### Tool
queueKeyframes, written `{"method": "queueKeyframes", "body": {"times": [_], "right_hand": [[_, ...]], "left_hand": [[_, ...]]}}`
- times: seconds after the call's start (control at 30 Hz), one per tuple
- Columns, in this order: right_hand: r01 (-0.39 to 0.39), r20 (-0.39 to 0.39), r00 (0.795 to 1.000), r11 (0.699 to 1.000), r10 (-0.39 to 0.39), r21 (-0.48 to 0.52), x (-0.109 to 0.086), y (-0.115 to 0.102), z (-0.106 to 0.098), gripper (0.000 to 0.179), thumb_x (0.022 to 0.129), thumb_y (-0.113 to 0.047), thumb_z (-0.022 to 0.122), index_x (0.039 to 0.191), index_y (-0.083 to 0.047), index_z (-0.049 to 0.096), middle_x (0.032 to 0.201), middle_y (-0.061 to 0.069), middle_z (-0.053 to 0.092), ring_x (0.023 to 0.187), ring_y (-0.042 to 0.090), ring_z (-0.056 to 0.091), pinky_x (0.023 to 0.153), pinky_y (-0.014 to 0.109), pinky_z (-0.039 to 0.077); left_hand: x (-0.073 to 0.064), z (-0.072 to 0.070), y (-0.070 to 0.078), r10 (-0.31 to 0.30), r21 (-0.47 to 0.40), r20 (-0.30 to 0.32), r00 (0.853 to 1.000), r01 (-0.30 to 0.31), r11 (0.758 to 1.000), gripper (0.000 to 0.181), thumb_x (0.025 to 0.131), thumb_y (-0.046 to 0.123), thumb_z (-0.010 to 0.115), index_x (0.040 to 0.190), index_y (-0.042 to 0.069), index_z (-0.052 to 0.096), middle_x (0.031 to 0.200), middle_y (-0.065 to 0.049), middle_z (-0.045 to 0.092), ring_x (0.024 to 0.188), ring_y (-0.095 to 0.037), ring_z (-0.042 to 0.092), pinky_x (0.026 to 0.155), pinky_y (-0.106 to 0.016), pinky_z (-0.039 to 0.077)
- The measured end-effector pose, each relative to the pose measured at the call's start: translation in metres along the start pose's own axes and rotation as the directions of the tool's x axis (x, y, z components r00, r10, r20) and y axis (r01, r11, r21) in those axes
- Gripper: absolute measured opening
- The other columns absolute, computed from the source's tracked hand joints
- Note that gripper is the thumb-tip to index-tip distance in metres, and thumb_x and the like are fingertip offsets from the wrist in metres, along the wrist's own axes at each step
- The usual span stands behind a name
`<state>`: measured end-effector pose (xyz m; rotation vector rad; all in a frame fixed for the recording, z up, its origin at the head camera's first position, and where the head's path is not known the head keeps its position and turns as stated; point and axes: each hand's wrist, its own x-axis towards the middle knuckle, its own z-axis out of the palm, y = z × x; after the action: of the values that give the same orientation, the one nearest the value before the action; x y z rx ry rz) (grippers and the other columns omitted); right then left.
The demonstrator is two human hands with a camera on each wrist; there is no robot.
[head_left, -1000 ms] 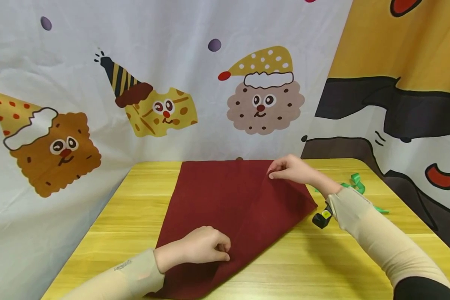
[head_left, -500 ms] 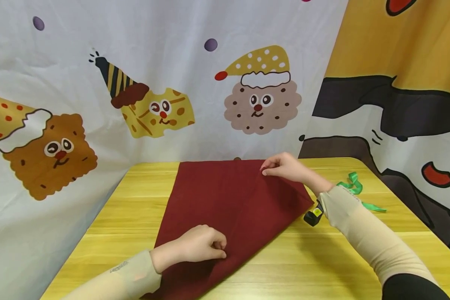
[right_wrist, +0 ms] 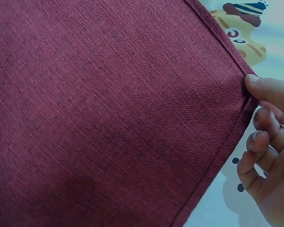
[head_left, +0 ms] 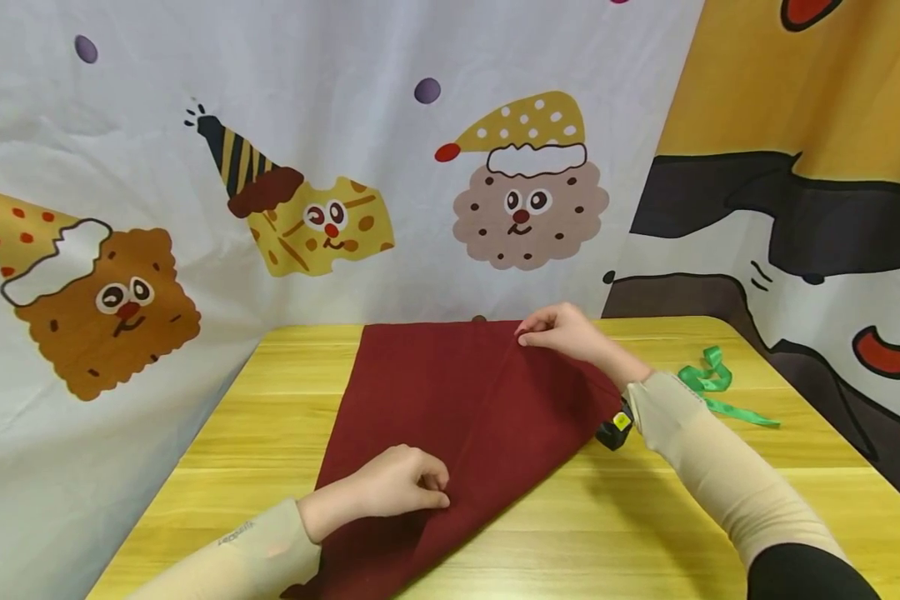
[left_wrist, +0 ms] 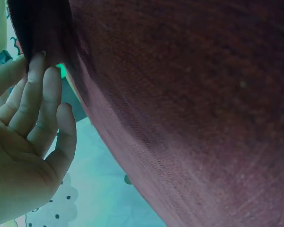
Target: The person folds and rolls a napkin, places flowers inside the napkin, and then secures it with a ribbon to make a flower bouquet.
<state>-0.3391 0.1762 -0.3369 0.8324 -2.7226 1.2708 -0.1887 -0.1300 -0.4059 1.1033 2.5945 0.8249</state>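
A dark red cloth (head_left: 412, 383) lies on the wooden table, its right part lifted and folded over toward the left. My right hand (head_left: 570, 333) pinches a hemmed corner of the lifted part near the table's far edge. In the right wrist view, thumb and forefinger of that right hand (right_wrist: 274, 137) hold the corner while the other fingers curl beside it. Nearer the front, my left hand (head_left: 390, 483) pinches the cloth's lifted edge. The left wrist view has the left hand (left_wrist: 33, 123) at the cloth (left_wrist: 180, 104), which fills most of that picture.
Curled green ribbon (head_left: 708, 375) lies on the table (head_left: 645, 517) at the right, beyond my right forearm. A small black device with a yellow mark (head_left: 617, 425) is at my right wrist. A printed curtain (head_left: 330, 100) hangs behind the table.
My right hand has moved left with the pinched corner, and the lifted part of the cloth has shifted left with it. The left hand has moved slightly left and up. More ribbon shows.
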Motion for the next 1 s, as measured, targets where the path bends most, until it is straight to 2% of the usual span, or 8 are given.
{"method": "queueKeyframes", "body": {"times": [0.13, 0.27, 0.4, 0.57, 1.0], "right_hand": [[-0.017, -0.02, 1.0, 0.999, 0.018, 0.048, 0.004, 0.003, 0.003, 0.014, 0.085, -0.014, 0.075, 0.095, -0.004, 0.076, 0.066, 0.005, 0.063, 0.06, 0.013, 0.051, 0.056, 0.025, 0.043], [-0.039, -0.027, 0.999, 0.993, 0.042, 0.112, 0.008, 0.008, 0.005, 0.017, 0.086, -0.013, 0.075, 0.096, 0.0, 0.075, 0.068, 0.007, 0.064, 0.06, 0.016, 0.055, 0.056, 0.027, 0.047], [-0.06, -0.023, 0.998, 0.985, 0.065, 0.164, 0.012, 0.01, 0.006, 0.021, 0.086, -0.011, 0.074, 0.099, 0.005, 0.072, 0.068, 0.007, 0.064, 0.059, 0.017, 0.056, 0.054, 0.028, 0.047], [-0.091, -0.017, 0.995, 0.975, 0.096, 0.202, 0.018, 0.013, 0.009, 0.022, 0.087, -0.012, 0.073, 0.1, 0.006, 0.072, 0.071, 0.008, 0.067, 0.062, 0.017, 0.059, 0.054, 0.027, 0.048], [-0.116, -0.023, 0.992, 0.967, 0.125, 0.227, 0.03, 0.019, 0.023, 0.029, 0.09, -0.017, 0.071, 0.108, 0.007, 0.068, 0.082, 0.011, 0.072, 0.071, 0.022, 0.066, 0.062, 0.03, 0.051]], "left_hand": [[0.0, -0.002, -0.005, -0.018, -0.051, -0.014, 1.0, 0.017, 0.999, 0.019, 0.082, 0.019, 0.077, 0.072, 0.02, 0.061, 0.067, 0.02, 0.058, 0.062, 0.004, 0.051, 0.06, -0.018, 0.043], [0.0, -0.004, -0.01, -0.074, -0.126, -0.028, 0.997, 0.07, 0.99, 0.016, 0.082, 0.019, 0.077, 0.074, 0.019, 0.064, 0.067, 0.017, 0.061, 0.063, 0.003, 0.053, 0.06, -0.019, 0.043], [0.0, -0.006, -0.016, -0.125, -0.212, -0.037, 0.991, 0.115, 0.971, 0.011, 0.083, 0.018, 0.076, 0.078, 0.017, 0.067, 0.066, 0.013, 0.064, 0.059, 0.0, 0.055, 0.055, -0.02, 0.042], [0.0, -0.007, -0.023, -0.161, -0.307, -0.034, 0.986, 0.143, 0.941, 0.009, 0.085, 0.016, 0.075, 0.08, 0.014, 0.067, 0.065, 0.004, 0.066, 0.058, -0.007, 0.059, 0.052, -0.02, 0.042], [-0.002, -0.01, -0.028, -0.208, -0.369, -0.044, 0.977, 0.178, 0.912, 0.01, 0.084, 0.016, 0.075, 0.08, 0.01, 0.068, 0.064, -0.002, 0.066, 0.059, -0.012, 0.061, 0.051, -0.02, 0.041]]}}
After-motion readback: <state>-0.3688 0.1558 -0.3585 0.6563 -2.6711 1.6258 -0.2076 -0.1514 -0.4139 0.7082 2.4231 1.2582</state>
